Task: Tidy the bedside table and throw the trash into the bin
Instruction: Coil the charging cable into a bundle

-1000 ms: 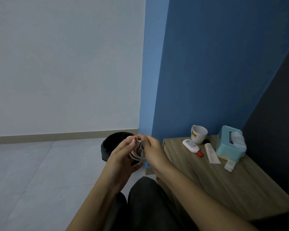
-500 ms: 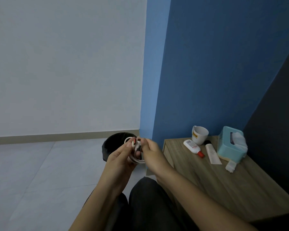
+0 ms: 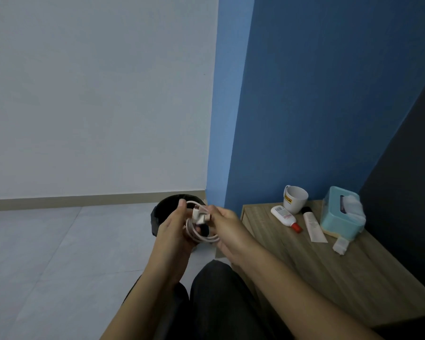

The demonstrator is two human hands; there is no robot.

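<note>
left hand (image 3: 174,231) and right hand (image 3: 227,225), each grip closed on the coiled cable (image 3: 198,229) above the bin (image 3: 157,217), left of the tabletop (image 3: 304,261); light, limp, springy: hold across the loops.

A home bedroom corner: a wooden bedside tabletop (image 3: 329,271) carries a white ceramic mug (image 3: 295,199), teal tissue box (image 3: 339,214) and white lotion tubes (image 3: 284,215).
</note>
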